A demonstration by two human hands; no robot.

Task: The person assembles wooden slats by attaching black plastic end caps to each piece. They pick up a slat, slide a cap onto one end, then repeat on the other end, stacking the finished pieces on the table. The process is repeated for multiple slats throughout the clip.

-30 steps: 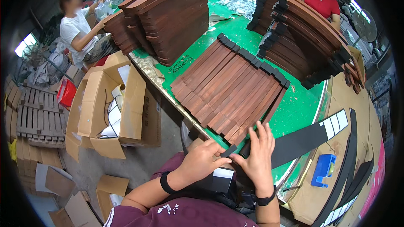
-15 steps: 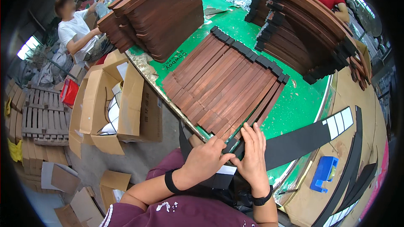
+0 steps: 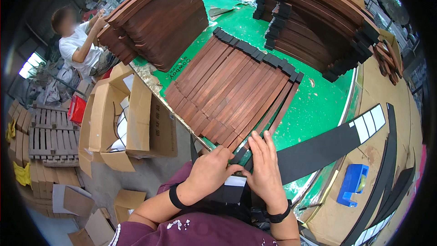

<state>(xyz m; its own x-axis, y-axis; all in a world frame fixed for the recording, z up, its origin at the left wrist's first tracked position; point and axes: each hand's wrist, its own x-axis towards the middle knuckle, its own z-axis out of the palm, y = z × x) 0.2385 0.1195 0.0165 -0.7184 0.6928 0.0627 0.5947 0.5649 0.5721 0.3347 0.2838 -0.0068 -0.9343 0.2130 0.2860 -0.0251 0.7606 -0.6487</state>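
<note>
Wooden slats (image 3: 223, 89), reddish brown, lie side by side on the green tabletop, their far ends covered by black caps (image 3: 255, 52). At the near edge my left hand (image 3: 210, 171) is closed, its fingers curled around a black strip (image 3: 240, 155) by the near slat ends. My right hand (image 3: 265, 166) presses on the same place from the right, fingers long and close together. Both thumbs nearly meet there. Below them hangs a black flap with a white patch (image 3: 235, 181). The exact grip under the fingers is hidden.
Tall stacks of slats stand at the back left (image 3: 159, 18) and back right (image 3: 318, 23). A wide black strip (image 3: 318, 152) lies right of my hands, near a blue tape dispenser (image 3: 353, 184). An open carton (image 3: 159, 127) stands left. Two people (image 3: 79, 48) are beyond the table.
The view has shifted slightly, so the table and slats sit a little further left. My hands keep the same hold at the slat ends. The person at the far left has raised their hands.
</note>
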